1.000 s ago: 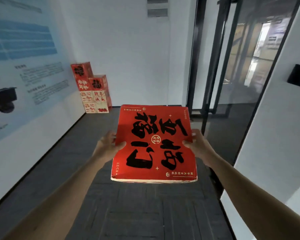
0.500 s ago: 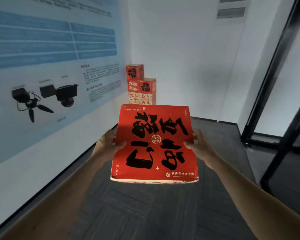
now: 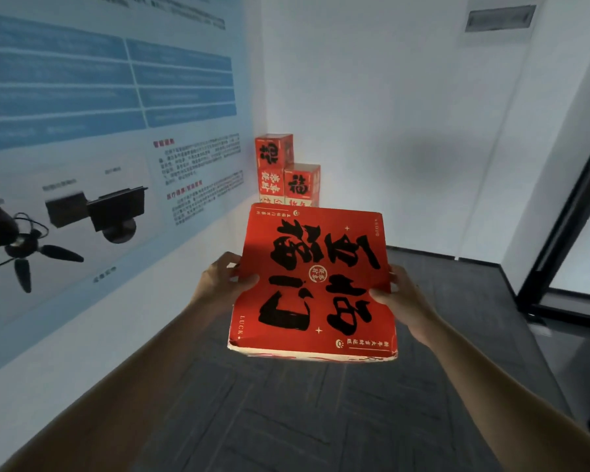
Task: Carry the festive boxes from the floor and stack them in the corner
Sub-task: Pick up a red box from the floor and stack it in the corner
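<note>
Festive box (image 3: 314, 284), "LUCK" at left edge

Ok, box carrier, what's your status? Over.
Left hand and right hand gripping red festive box. Stacked boxes in corner ahead. No obstacle in view.

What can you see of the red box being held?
The red box looks like cardboard, its broad top printed with big black brush characters and a small round seal; a pale rim shows at the near edge. Held top-up above the floor, it is gripped at opposite sides by the left hand and right hand.
</note>
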